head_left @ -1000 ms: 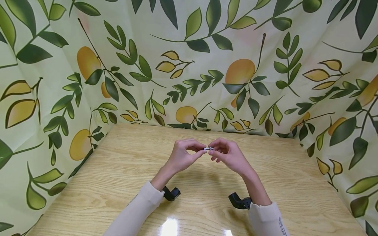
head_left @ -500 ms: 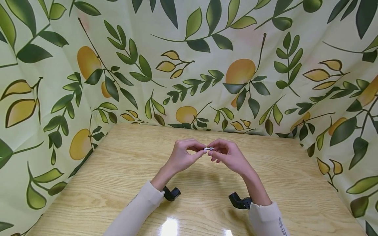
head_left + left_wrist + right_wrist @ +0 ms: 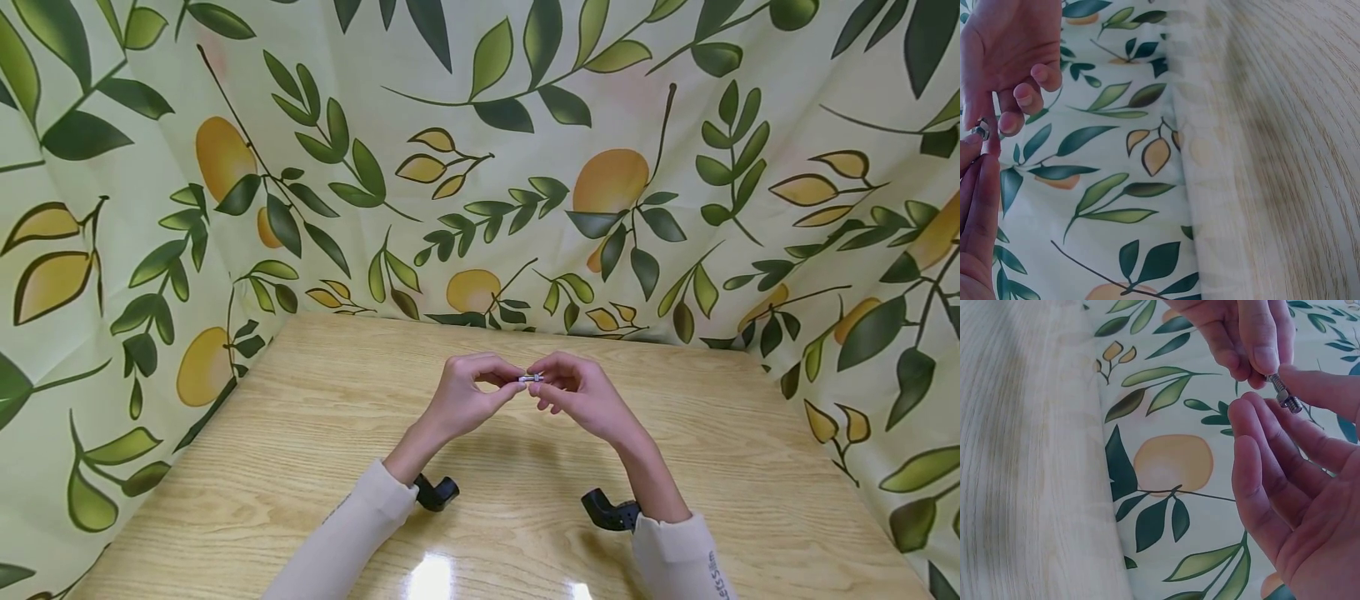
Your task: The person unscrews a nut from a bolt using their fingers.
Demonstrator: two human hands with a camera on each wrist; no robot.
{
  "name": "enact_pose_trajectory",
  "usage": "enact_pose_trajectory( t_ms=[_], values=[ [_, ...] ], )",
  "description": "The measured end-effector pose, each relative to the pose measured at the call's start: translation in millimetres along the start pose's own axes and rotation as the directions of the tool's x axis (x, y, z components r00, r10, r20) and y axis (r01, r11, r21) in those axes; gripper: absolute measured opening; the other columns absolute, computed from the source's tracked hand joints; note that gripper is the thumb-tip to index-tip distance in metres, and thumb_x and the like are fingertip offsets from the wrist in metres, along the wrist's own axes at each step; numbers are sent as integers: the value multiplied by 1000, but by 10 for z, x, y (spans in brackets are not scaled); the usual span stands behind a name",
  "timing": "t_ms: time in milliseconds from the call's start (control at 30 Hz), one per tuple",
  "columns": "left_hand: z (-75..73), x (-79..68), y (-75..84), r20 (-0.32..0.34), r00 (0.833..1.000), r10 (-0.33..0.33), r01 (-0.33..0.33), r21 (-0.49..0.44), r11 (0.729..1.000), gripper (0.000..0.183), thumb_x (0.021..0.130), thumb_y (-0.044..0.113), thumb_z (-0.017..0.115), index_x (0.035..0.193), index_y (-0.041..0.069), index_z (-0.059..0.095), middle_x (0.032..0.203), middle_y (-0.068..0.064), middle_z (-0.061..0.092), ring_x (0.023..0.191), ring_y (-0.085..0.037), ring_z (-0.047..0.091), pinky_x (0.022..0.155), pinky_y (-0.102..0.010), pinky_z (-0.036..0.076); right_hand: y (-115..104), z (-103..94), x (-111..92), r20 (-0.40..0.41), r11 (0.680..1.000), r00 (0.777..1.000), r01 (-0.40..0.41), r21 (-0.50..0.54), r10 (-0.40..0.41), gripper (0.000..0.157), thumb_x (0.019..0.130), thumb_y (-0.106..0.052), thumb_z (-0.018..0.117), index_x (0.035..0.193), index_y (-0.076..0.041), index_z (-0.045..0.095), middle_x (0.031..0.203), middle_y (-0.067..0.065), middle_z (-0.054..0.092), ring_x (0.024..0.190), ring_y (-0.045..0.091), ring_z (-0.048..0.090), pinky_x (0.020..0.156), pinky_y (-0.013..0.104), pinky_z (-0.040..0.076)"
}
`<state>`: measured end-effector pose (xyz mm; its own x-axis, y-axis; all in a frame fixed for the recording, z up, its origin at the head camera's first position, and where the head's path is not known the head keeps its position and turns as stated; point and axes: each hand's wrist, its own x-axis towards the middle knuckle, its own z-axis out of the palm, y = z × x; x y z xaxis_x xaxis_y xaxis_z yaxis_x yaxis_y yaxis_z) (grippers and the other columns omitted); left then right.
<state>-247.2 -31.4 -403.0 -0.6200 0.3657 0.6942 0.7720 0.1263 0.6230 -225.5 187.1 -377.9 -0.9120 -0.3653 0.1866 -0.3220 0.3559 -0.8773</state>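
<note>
A small metal bolt [image 3: 527, 379] is held level above the wooden table, between both hands. The left hand [image 3: 468, 400] pinches one end of it between thumb and forefinger, which hide that end. On the threads sits a hex nut [image 3: 1283, 398], near the free tip, as the right wrist view shows. Thumb and forefinger of the right hand [image 3: 585, 400] are at the nut from either side, with the other fingers loosely bent below. In the left wrist view the nut shows as a small shiny piece between the fingertips.
The light wooden table [image 3: 337, 392] spreads beneath both hands. A cloth [image 3: 480, 208] printed with leaves and fruit hangs behind it and on both sides. Black camera mounts [image 3: 611, 510] stick out from the wrists beside the pale sleeves [image 3: 352, 525].
Both arms stay in place with the bolt between them. Only the right fingertips shift very slightly at the nut.
</note>
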Motion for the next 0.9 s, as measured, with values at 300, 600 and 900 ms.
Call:
enact_pose_trajectory(
  t_ms=[300, 600, 900],
  values=[
    [0, 1, 4, -2, 1000, 2, -2, 1, 1000, 8, 88, 3, 81, 96, 4, 80, 89, -7, 80, 79, -11, 75, 74, -23, 64, 4, -4, 9, -1, 1000, 1000, 9, -2, -9, 24, 98, -14, 71, 118, 0, 69, 96, 19, 72, 73, 16, 70, 66, 30, 61],
    [-2, 2, 10, -2, 1000, 3, -3, 5, 1000, 8, 88, 4, 81, 96, 4, 80, 90, -7, 80, 79, -11, 75, 74, -23, 64, 19, -13, 9, 1, 1000, 1000, 3, -3, -3, 24, 98, -14, 71, 117, 0, 69, 95, 18, 72, 73, 16, 70, 65, 30, 61],
    [5, 4, 3, -5, 1000, 11, -11, 4, 1000, 7, 88, 4, 81, 95, 4, 80, 89, -7, 80, 78, -12, 75, 73, -22, 64, 15, -7, 11, -2, 1000, 1000, 10, 1, -10, 21, 98, -14, 71, 113, 0, 70, 99, 20, 73, 75, 22, 71, 67, 35, 63]
  ],
)
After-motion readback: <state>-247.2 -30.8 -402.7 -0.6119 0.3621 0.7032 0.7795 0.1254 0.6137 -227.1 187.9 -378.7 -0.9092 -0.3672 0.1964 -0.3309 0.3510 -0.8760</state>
